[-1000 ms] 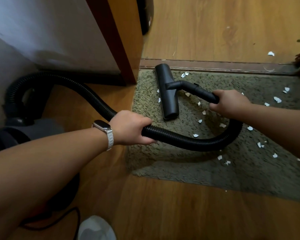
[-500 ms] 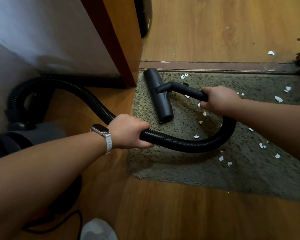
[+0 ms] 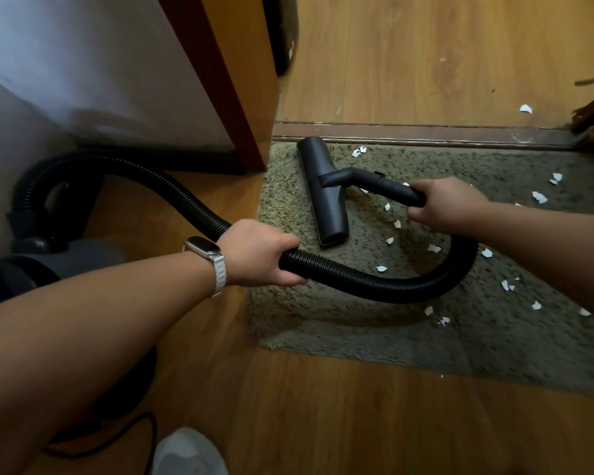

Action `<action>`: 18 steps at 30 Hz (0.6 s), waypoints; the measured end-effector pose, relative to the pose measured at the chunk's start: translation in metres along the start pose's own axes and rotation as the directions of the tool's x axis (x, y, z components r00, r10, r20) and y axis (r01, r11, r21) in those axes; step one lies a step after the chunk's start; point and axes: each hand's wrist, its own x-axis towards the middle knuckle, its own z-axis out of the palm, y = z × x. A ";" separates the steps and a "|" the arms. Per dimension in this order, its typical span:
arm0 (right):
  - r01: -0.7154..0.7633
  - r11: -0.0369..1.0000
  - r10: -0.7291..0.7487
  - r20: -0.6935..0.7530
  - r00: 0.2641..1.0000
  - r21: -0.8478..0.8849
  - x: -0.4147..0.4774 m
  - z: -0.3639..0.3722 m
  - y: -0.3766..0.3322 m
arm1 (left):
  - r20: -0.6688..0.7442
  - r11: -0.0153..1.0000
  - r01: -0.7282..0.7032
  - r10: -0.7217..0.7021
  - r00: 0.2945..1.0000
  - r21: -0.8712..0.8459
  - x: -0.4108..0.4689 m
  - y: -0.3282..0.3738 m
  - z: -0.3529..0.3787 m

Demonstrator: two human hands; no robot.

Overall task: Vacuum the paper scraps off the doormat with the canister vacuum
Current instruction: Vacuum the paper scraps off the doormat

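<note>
A shaggy olive doormat (image 3: 374,337) lies before the door sill, strewn with several white paper scraps (image 3: 434,248). The black floor nozzle (image 3: 323,190) lies flat on the mat's left part, its far end near the sill. My right hand (image 3: 446,204) grips the black wand handle (image 3: 391,188) just behind the nozzle. My left hand (image 3: 258,255) grips the ribbed black hose (image 3: 374,282), which loops from the handle back to the grey canister (image 3: 66,258) at the left, partly hidden by my left arm.
A wooden door frame post (image 3: 240,97) and a white wall stand left of the mat. A brown sill (image 3: 426,133) borders the mat's far edge, with wood floor and one scrap (image 3: 526,109) beyond. A power cord (image 3: 131,430) and a light shoe (image 3: 189,454) are near the bottom.
The nozzle slid left across the mat toward the door frame, then came slightly back right. Both hands kept their grips, with the right hand moving with the handle.
</note>
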 end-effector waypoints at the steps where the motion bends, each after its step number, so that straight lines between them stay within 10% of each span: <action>1: -0.002 1.000 0.002 0.002 1.000 -0.002 -0.002 0.000 0.003 | 0.005 1.000 0.001 -0.001 1.000 0.003 0.002 0.001 0.000; 18: -0.056 0.998 0.056 -0.020 0.998 -0.019 -0.014 -0.002 0.020 | -0.014 0.999 -0.038 0.038 0.999 -0.010 0.012 0.012 -0.003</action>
